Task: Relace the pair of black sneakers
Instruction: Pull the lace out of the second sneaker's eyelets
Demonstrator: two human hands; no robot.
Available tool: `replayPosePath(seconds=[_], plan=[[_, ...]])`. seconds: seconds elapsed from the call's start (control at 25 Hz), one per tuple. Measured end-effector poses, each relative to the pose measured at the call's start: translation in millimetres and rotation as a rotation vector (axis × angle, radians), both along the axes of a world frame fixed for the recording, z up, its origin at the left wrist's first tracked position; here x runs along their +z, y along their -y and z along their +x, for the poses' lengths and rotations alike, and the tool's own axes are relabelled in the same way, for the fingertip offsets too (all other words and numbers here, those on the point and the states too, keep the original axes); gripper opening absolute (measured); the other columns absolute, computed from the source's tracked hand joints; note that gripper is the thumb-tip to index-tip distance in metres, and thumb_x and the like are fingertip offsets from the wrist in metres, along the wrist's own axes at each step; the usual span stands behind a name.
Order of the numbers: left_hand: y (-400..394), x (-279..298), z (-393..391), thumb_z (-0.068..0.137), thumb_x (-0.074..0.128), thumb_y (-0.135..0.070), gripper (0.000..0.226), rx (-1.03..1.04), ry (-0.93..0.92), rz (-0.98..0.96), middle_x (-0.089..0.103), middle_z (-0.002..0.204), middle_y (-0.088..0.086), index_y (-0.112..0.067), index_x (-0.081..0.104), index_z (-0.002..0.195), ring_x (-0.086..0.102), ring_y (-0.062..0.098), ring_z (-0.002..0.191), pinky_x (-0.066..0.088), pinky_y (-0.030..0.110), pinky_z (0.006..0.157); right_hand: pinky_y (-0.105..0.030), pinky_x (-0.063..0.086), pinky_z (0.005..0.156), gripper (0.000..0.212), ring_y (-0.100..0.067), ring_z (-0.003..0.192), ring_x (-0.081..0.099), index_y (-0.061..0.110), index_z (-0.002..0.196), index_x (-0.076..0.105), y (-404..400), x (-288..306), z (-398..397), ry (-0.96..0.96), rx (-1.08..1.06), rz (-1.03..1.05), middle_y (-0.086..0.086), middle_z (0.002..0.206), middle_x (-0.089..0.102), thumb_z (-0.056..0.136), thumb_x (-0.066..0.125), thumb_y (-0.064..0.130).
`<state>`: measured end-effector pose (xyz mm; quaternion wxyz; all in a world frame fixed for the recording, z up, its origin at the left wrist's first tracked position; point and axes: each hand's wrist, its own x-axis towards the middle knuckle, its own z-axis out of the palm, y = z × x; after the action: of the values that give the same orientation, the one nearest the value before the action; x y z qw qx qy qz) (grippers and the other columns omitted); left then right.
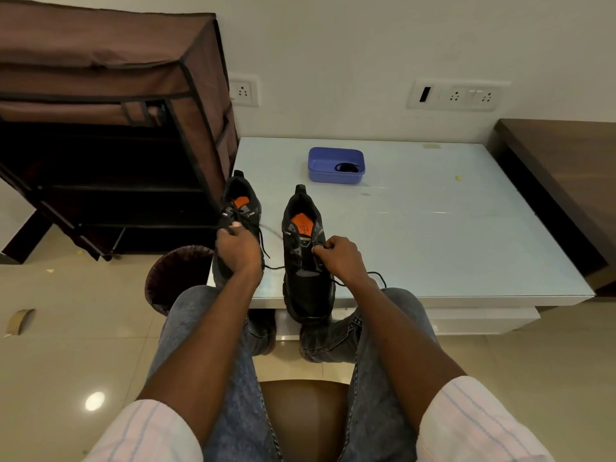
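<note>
Two black sneakers with orange insoles stand side by side at the near left edge of the pale glass table [450, 228], toes toward me. My left hand [238, 250] rests on the left sneaker [241, 201] and pinches its black lace near the upper eyelets. My right hand [340, 258] pinches the lace of the right sneaker [306, 285] at the middle of its tongue. A loose lace end [376, 276] trails off to the right behind my right wrist. Another coiled black lace [346, 167] lies in the blue tray [320, 161] farther back.
A brown fabric shoe rack [110, 128] stands to the left of the table. A dark wastebasket [173, 278] sits on the floor by my left knee. A brown wooden unit [566, 181] borders the table on the right. A tape roll [20, 320] lies on the tiled floor.
</note>
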<state>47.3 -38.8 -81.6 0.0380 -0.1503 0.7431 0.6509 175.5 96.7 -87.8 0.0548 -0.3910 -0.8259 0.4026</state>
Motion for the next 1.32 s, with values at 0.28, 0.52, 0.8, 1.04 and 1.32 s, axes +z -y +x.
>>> replayPosePath(seconds=[0.28,0.52,0.8,1.04,1.32], plan=[[-12,-12,37,0.095,0.064,-0.028,0.029,-1.242,-0.503,-0.760,0.043,0.112,0.008,-0.012,0.069,0.119,0.051,0.025,0.102,0.046,0.040,0.090,-0.038,0.052,0.074,0.028,-0.026,0.080,0.064,0.009,0.089,0.065,-2,1,0,0.010,-0.007,-0.016,-0.008,0.084,0.068,0.087,0.066,0.037],[-8,1,34,0.097,0.055,-0.021,0.022,-1.309,-0.394,-0.786,0.049,0.114,0.013,-0.002,0.063,0.105,0.055,0.029,0.097,0.049,0.042,0.092,-0.032,0.043,0.065,0.027,-0.025,0.074,0.059,0.013,0.080,0.059,2,4,0,0.029,0.012,0.022,-0.004,0.076,0.061,0.087,0.066,0.038],[1,8,25,0.100,0.047,-0.021,0.019,-0.979,-0.120,-0.508,0.066,0.094,0.014,-0.008,0.060,0.094,0.063,0.028,0.089,0.049,0.040,0.073,-0.034,0.046,0.074,0.034,-0.021,0.084,0.058,0.009,0.095,0.062,4,6,4,0.001,0.011,-0.022,-0.002,0.087,0.060,0.087,0.068,0.041],[0,20,27,0.097,0.061,-0.024,0.023,-0.785,-0.268,-0.292,0.067,0.074,0.005,-0.010,0.069,0.080,0.060,0.018,0.078,0.044,0.034,0.080,-0.026,0.042,0.070,0.019,-0.009,0.073,0.057,0.010,0.084,0.068,15,28,16,-0.287,0.052,-0.029,-0.001,0.082,0.064,0.083,0.075,0.027],[11,33,4,0.094,0.063,-0.006,0.011,-0.494,0.207,0.435,0.062,0.063,0.002,-0.003,0.066,0.085,0.057,0.011,0.053,0.048,0.022,0.060,-0.034,0.037,0.096,0.024,-0.021,0.111,0.040,0.022,0.109,0.072,32,13,6,0.084,0.500,0.291,-0.005,0.116,0.051,0.089,0.069,0.033]])
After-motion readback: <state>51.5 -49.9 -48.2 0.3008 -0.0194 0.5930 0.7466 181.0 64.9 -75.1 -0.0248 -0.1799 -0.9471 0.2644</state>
